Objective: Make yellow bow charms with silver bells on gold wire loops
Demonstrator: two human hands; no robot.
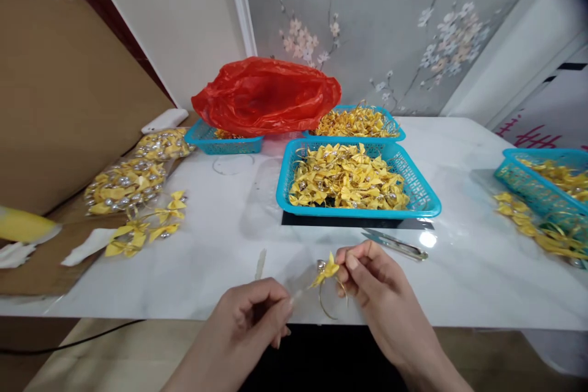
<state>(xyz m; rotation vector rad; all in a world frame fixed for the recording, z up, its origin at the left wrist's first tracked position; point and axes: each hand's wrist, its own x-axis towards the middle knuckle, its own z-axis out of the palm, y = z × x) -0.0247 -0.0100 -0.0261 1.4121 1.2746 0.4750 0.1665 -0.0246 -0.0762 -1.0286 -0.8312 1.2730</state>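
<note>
Right hand (pixel 374 285): fingers pinch the yellow flower (pixel 329 271) | left hand (pixel 257 315): fingertips pinch a blurred strip (pixel 301 291), perhaps clear plastic | snips (pixel 399 245): just beyond right fingers

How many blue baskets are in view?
4 visible: the front basket near the centre, the back basket just behind it, the left basket partly covered by the red bag, and the right basket, cut off by the picture's edge. The bag may hide more.

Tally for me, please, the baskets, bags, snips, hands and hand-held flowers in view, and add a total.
Blue baskets: 4
Red bag: 1
Metal snips: 1
Hands, left and right: 2
Hand-held yellow flower: 1
Total: 9
</note>
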